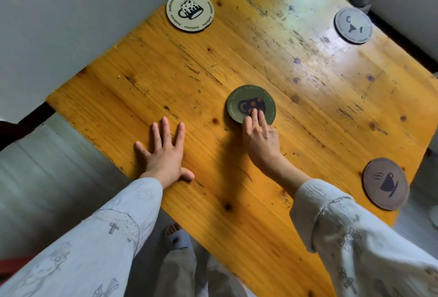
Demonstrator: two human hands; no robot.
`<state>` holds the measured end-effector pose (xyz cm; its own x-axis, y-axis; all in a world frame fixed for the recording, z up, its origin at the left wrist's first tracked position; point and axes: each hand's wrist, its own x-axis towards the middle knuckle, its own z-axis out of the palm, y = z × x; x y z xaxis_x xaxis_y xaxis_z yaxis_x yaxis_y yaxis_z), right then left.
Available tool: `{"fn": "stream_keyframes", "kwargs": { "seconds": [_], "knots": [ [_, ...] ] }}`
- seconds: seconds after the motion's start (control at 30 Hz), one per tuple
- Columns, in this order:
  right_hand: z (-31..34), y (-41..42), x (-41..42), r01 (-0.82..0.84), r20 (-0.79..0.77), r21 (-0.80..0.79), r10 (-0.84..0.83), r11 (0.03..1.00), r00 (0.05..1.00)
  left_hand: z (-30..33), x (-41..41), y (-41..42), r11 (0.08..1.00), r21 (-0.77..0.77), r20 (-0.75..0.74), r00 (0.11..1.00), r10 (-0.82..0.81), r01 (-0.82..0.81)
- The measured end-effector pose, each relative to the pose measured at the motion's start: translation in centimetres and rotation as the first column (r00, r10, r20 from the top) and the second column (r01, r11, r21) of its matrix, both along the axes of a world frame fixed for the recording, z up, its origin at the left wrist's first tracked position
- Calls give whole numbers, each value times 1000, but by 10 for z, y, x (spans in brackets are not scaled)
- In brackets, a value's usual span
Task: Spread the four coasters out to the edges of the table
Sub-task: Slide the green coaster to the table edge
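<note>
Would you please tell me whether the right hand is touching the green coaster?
Touching. The head view shows the right hand with its fingers pressed flat on the near part of the green coaster, overlapping its printed face with no gap.

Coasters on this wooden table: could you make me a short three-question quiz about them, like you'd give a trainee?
1. True or false: the green coaster already sits at a table edge.
2. Which hand touches a coaster? A) left hand B) right hand C) both
3. How many coasters lie near the table's edges?

Key
1. False: it lies mid-table.
2. B: the right hand's fingers press on the green coaster; the left hand lies flat on bare wood.
3. Three: the cream coaster, the grey coaster and the brown coaster.
</note>
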<state>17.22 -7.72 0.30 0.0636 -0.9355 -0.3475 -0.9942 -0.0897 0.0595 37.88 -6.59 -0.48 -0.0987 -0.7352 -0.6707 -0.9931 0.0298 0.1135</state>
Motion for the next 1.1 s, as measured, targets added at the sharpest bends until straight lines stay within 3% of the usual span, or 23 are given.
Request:
{"fn": "stream_keyframes", "kwargs": {
  "seconds": [0.33, 0.47, 0.7, 0.87, 1.1],
  "knots": [
    [5, 80, 60, -33, 47, 104, 28, 994, 998, 2, 5, 7, 996, -79, -28, 998, -53, 51],
    [6, 107, 80, -68, 85, 149, 56, 986, 995, -2, 10, 24, 983, -177, -82, 994, -69, 54],
    [17, 64, 51, 104, 303, -182, -45, 978, 952, -8, 24, 53, 953, -274, -90, 983, -161, 131],
    [5, 14, 25, 156, 267, 28, -157, 987, 951, -9, 33, 77, 942, -268, -47, 973, -224, 204],
    [4, 27, 41, 188, 212, -29, -178, 982, 961, -14, 35, 88, 928, -318, -41, 975, -219, 195]
  ]
}}
